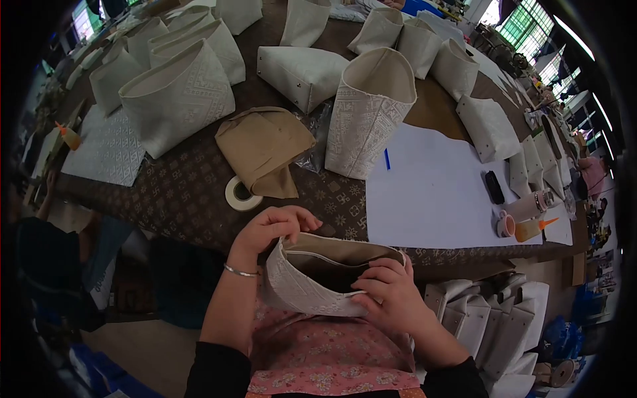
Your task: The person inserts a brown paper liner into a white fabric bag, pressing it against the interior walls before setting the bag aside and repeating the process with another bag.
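Observation:
A white embossed bag with a beige lining and a zipped inner edge is held at my lap, its mouth facing up. My left hand is at the bag's left rim, fingers bent over the edge. On the right, my right hand grips the other end of the rim, with fingertips inside the opening and the thumb side hidden behind the bag. Just beyond lie a roll of tape and a folded brown cloth on the patterned table.
Several white bags stand around the table, the nearest an upright one. A white sheet bears a blue pen, a black case, a pink flask and a glue bottle. More bags hang at lower right.

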A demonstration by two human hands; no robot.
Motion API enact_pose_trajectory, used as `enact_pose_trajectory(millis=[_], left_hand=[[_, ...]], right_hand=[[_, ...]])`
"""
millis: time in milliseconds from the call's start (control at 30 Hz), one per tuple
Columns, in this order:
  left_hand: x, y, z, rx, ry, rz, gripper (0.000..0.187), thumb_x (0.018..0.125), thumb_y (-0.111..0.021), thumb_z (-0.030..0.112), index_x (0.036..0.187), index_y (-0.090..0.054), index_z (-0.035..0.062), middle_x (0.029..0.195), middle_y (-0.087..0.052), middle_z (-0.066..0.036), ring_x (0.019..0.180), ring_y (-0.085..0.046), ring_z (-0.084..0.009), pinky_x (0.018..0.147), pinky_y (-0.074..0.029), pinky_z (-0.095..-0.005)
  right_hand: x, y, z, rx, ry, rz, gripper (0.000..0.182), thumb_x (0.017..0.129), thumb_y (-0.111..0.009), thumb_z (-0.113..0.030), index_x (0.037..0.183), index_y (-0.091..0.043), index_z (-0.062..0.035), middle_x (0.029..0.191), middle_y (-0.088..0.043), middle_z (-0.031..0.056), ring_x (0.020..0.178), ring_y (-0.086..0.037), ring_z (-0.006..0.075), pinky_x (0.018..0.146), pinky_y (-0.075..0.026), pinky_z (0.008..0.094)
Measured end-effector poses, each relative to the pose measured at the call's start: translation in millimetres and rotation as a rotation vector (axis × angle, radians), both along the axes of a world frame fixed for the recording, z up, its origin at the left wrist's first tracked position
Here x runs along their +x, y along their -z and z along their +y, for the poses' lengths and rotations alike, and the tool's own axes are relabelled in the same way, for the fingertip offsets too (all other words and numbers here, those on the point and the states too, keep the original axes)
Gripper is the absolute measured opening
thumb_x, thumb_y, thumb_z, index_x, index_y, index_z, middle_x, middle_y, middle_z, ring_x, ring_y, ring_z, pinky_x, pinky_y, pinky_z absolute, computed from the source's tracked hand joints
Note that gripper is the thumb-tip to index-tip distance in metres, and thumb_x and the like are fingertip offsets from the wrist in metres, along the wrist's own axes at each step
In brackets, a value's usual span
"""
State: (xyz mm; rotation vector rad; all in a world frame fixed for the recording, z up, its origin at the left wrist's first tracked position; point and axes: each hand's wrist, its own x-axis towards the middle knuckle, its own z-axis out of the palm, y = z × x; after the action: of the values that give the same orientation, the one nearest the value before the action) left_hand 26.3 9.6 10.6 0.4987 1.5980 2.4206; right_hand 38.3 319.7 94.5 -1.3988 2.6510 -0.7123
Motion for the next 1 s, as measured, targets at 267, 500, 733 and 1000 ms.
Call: enact_pose_trajectory(millis=[267, 500, 733, 1000], left_hand=[[37, -20, 21, -0.166, -0.372, 0.067, 0.024, 0.091, -0.058, 0.006, 0.069, -0.061, -0.0033, 0.090, -0.065, -0.011, 0.102, -0.062, -0.0247, 0.088, -0.048, -0.0345], [44, -32, 33, -0.434, -0.524, 0.380, 0.029, 0.092, -0.056, 0.006, 0.063, -0.055, -0.0010, 0.063, -0.056, -0.006, 0.082, -0.065, -0.0242, 0.075, -0.049, -0.0344], [56, -63, 59, -0.308, -0.343, 0.527, 0.050, 0.095, -0.063, 0.031, 0.055, -0.046, 0.0068, 0.054, -0.046, -0.001, 0.063, -0.056, -0.0209, 0.065, -0.044, -0.0337], [47, -63, 61, -0.071, -0.400, 0.407, 0.055, 0.096, -0.058, 0.049, 0.062, -0.042, 0.0084, 0.064, -0.046, -0.002, 0.073, -0.051, -0.0198, 0.071, -0.040, -0.0348]], right_hand=[[3, 12, 6, -0.064, 0.020, 0.003, 0.018, 0.078, -0.078, -0.030, 0.086, -0.072, -0.0158, 0.101, -0.065, -0.0001, 0.109, -0.057, 0.0227, 0.100, -0.033, 0.0498], [10, 33, 27, -0.501, 0.289, -0.112, 0.065, 0.077, -0.083, -0.025, 0.133, -0.054, -0.0113, 0.135, -0.049, 0.0106, 0.125, -0.051, 0.0291, 0.107, -0.037, 0.0451], [17, 121, 68, -0.673, 0.338, -1.073, 0.078, 0.073, -0.087, -0.023, 0.138, -0.050, -0.0033, 0.133, -0.056, 0.0122, 0.127, -0.051, 0.0256, 0.108, -0.040, 0.0388], [21, 61, 102, -0.689, 0.239, -1.054, 0.035, 0.079, -0.083, -0.019, 0.106, -0.070, -0.0022, 0.117, -0.063, 0.0098, 0.111, -0.058, 0.0209, 0.093, -0.046, 0.0317]])
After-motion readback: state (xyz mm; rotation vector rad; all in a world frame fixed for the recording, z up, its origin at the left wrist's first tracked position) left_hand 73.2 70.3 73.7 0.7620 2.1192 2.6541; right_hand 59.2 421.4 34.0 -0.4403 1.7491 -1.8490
